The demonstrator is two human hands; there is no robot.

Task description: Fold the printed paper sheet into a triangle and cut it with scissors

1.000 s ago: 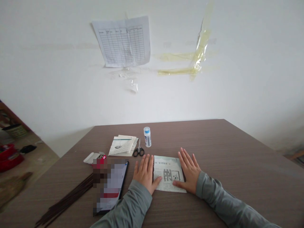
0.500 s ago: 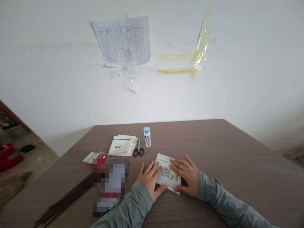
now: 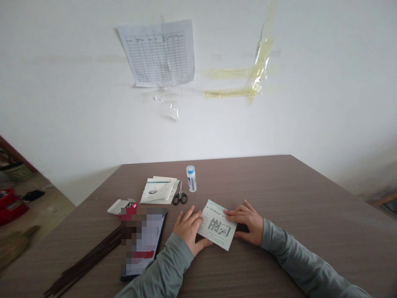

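Both hands hold a printed leaflet [image 3: 218, 225], tilted, its near corner lifted just off the brown tabletop [image 3: 294, 198]. Left hand [image 3: 188, 227]: fingers loosely spread and half curled, thumb under the leaflet's left edge, fingertips on top of it, so a light pinch. Right hand [image 3: 248, 221]: fingers bent, tips pressing the leaflet's right upper edge, thumb along the near side; palm close to the tabletop. Grey sleeves on both arms. The leaflet sits at the near middle of the tabletop, between the two hands, printed side up, showing black block graphics and a line of text.

Behind the left hand: scissors [image 3: 180, 196] with black handles, lying flat. Just right of them a small white bottle with a blue cap [image 3: 191, 179], upright. Left of the scissors a stack of folded papers [image 3: 159, 189]. Further left a small open red-and-white box [image 3: 122, 205]. A dark tablet [image 3: 143, 244], screen blurred, lies beside the left forearm. Thin dark sticks [image 3: 87, 263] lie bundled at the left near edge. On the wall: a table sheet [image 3: 158, 53] and yellowed tape strips [image 3: 248, 78].
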